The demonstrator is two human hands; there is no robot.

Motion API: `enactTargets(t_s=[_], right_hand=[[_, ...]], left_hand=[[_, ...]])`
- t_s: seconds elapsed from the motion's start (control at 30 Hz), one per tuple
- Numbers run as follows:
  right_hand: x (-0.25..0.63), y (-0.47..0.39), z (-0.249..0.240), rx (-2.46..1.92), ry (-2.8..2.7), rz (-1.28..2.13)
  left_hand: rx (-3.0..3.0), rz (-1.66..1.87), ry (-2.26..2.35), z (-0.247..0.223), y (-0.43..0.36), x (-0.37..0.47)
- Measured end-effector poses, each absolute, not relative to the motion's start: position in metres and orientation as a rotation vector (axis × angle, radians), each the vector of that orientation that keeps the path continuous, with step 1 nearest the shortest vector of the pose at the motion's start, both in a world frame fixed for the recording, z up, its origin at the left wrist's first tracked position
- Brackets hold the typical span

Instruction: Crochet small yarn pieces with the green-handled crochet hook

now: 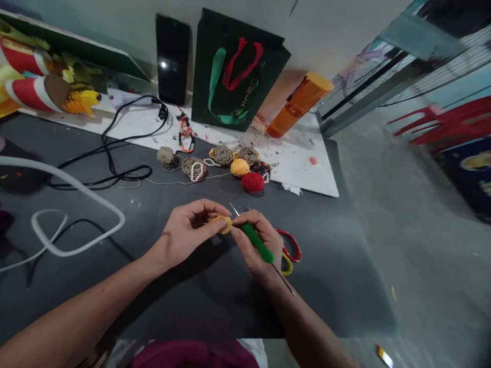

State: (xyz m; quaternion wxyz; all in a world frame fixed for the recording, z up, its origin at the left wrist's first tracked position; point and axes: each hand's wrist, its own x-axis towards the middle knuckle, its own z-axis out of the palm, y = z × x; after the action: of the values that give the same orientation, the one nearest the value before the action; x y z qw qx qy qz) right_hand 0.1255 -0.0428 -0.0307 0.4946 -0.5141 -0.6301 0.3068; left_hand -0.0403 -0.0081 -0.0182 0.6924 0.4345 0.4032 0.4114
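Observation:
My left hand (187, 230) pinches a small yellow crocheted piece (224, 225) between thumb and fingers, above the dark table. On its right side, the fingertips of my right hand (257, 245) meet the same piece. A crochet hook (258, 242) with a green handle lies across my right hand, held in the fingers; its thin metal tip points up and left, and its other metal end sticks out past the wrist. Partly hidden behind my right hand are scissors (293, 246) with red and yellow handles. Farther back sit a red yarn ball (252, 182) and a yellow yarn ball (240, 167).
Beige crocheted rounds (222, 155), a beige yarn ball (165, 155) and beads lie behind the hands. A black cable (111, 153) and a white tube (95, 194) occupy the left. A dark green gift bag (238, 71), a phone (173, 59) and an orange cylinder (297, 106) stand at the back.

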Motion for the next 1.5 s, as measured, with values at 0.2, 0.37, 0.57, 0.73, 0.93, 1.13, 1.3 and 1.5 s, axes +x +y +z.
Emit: enactTargets(t_s=[0.2,0.37,0.57,0.73,0.93,1.13,1.3,1.5], right_hand=[[0.1246,-0.0415,-0.0308,-1.317,-1.439,0.763],[0.1240,-0.0427,-0.0312,-1.318,-1.438,0.811],[0.1257,-0.0429,-0.0304,-1.312,-1.415,0.841],[0.1253,-0.0416,-0.0285,-1.303,-1.401,0.875],[0.1245,-0.0417,-0.0259,-1.322,-1.351,0.928],[0.1258,-0.0419,-0.0232,-1.369,-1.290,1.022],[0.1264,-0.0397,-0.0243,-1.382,-1.331,1.035],[0.1283,-0.0404,-0.0249,-1.398,-1.256,1.094]], left_hand=[[0.925,0.921,0.876,-0.0193,-0.0066,-0.0398],[0.914,0.922,0.872,-0.0213,-0.0059,-0.0389],[0.908,0.909,0.882,-0.0207,-0.0059,-0.0394],[0.892,0.905,0.896,-0.0196,-0.0060,-0.0390],[0.910,0.902,0.883,-0.0194,-0.0060,-0.0393],[0.936,0.902,0.902,-0.0210,-0.0070,-0.0401],[0.947,0.902,0.918,-0.0198,-0.0063,-0.0397],[0.939,0.917,0.960,-0.0183,-0.0050,-0.0381]])
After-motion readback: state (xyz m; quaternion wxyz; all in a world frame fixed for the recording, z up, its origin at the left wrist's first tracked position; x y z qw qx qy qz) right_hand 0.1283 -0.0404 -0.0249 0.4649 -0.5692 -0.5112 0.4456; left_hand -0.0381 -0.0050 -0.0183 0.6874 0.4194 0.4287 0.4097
